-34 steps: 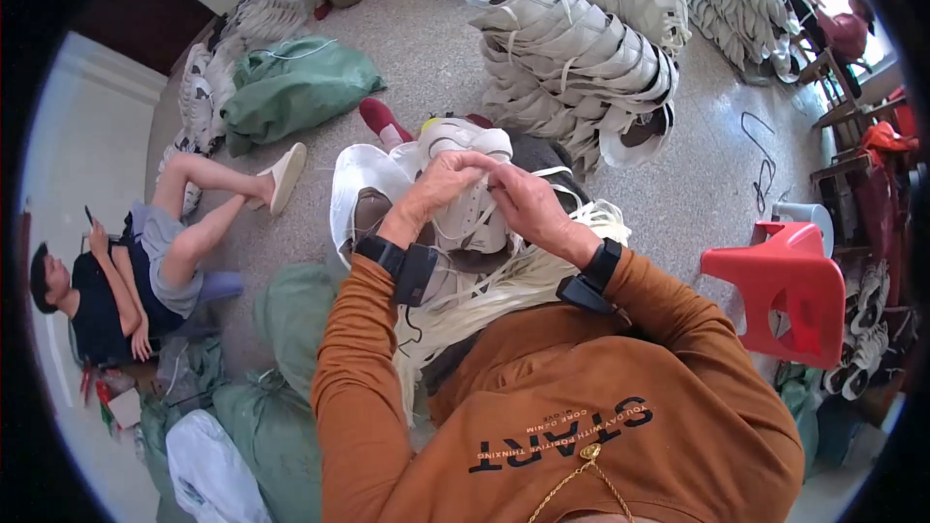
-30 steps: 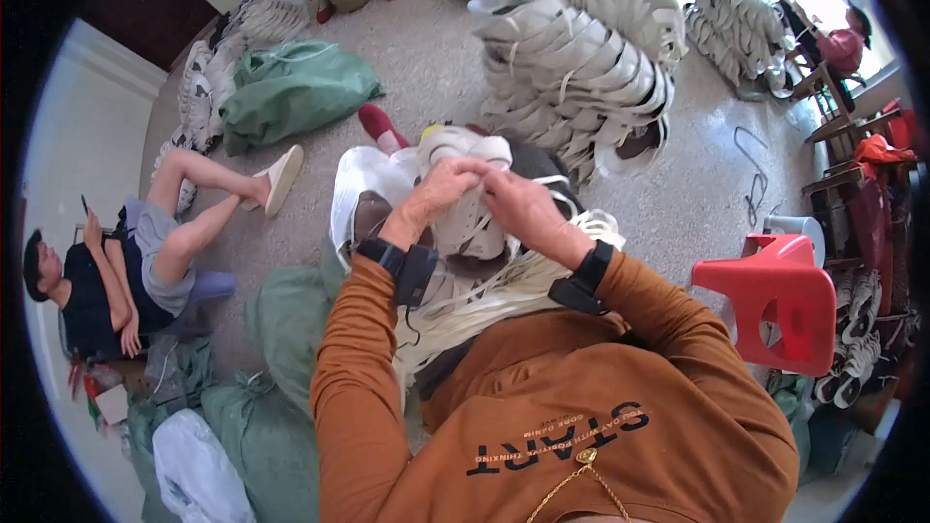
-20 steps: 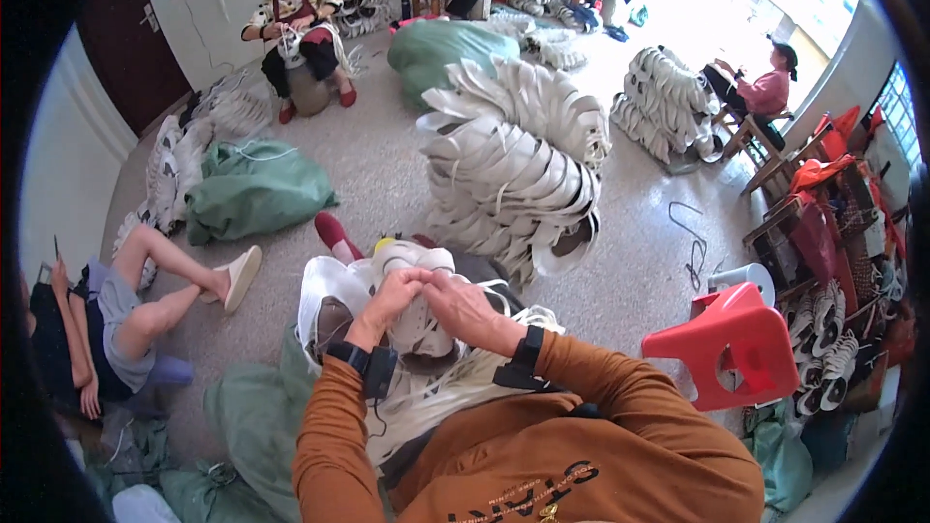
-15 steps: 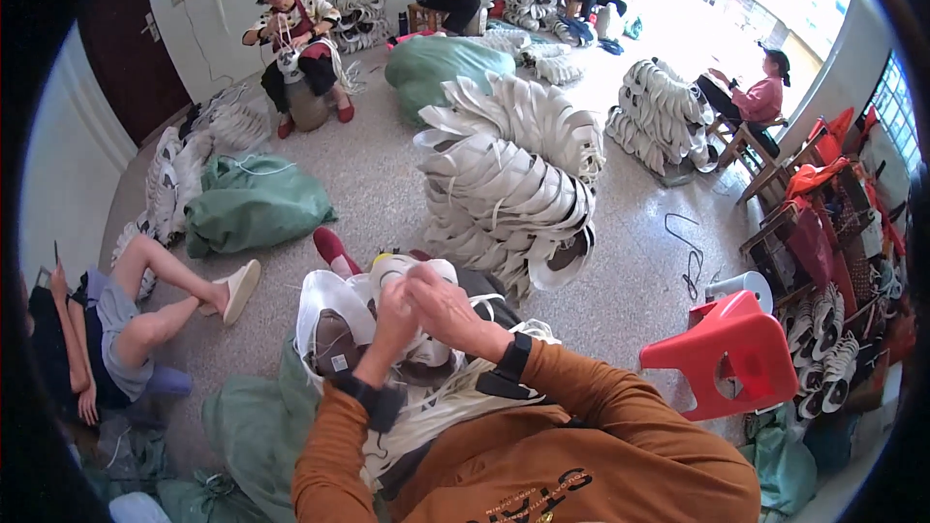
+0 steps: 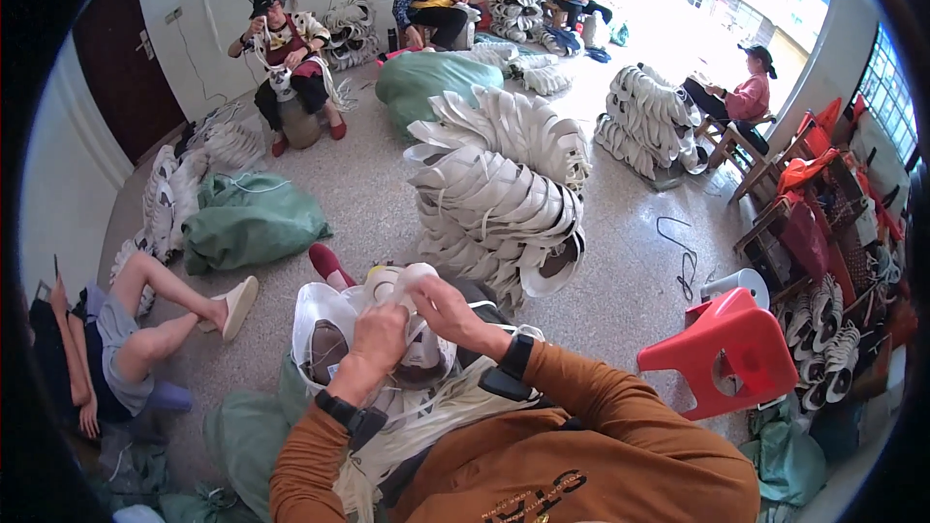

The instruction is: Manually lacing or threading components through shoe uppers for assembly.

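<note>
On my lap rests a white and grey shoe upper (image 5: 423, 356), partly hidden under both hands. My left hand (image 5: 381, 337) is closed on its near left side, knuckles up. My right hand (image 5: 451, 312) has its fingers bent at the upper's far white part, and what they pinch there is too small to make out. Left of my left hand lies another white upper with a grey-brown lining (image 5: 327, 341). A bundle of long white laces (image 5: 418, 426) spreads over my lap, below the hands.
A tall stack of white uppers (image 5: 499, 199) stands ahead. A red stool (image 5: 722, 349) is to the right, beside a rack of wooden chairs (image 5: 775, 232). Green sacks (image 5: 254, 223) lie left. Co-workers (image 5: 291, 68) sit around the room; another person's legs (image 5: 160, 315) reach in from the left.
My hands have moved apart: the left came down and slightly left onto the upper, the right stayed higher. The whole view has shifted slightly.
</note>
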Demonstrator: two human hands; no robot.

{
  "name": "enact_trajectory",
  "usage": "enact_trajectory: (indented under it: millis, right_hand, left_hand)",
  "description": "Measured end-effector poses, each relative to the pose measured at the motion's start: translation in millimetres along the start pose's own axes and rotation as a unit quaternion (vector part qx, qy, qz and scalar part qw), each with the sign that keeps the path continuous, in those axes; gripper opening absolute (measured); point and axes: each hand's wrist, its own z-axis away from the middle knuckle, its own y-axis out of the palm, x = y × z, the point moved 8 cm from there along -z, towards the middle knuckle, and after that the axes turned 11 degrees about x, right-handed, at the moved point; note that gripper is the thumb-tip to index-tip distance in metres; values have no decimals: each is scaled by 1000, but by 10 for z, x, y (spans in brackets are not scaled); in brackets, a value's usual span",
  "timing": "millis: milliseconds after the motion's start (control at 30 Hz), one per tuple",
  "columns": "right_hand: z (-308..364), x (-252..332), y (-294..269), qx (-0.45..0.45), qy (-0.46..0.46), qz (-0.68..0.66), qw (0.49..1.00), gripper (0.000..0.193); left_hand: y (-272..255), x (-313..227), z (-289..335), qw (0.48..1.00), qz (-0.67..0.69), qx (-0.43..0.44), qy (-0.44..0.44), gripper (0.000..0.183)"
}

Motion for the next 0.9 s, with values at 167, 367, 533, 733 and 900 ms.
enact_trajectory:
  millis: [167, 367, 533, 733, 900]
  right_hand:
    - [346, -24, 15, -41, -33, 41, 998, 17]
    - [159, -86, -138, -35, 46, -30, 998, 13]
    - [-102, 363, -1292, -216, -24, -68, 974, 12]
    - [409, -119, -1513, -271, 49, -251, 928, 20]
    - [813, -517, -1423, -301, 130, -316, 891, 20]
  left_hand:
    - [-1058, -423, 125, 846, 530, 47, 6, 11]
    - [-1046, -620, 228, 950, 304, -66, 36, 11]
    - [-177, 81, 357, 937, 324, -100, -80, 16]
    - [156, 359, 337, 885, 423, -80, -176, 19]
    - [146, 463, 325, 944, 274, -114, -141, 16]
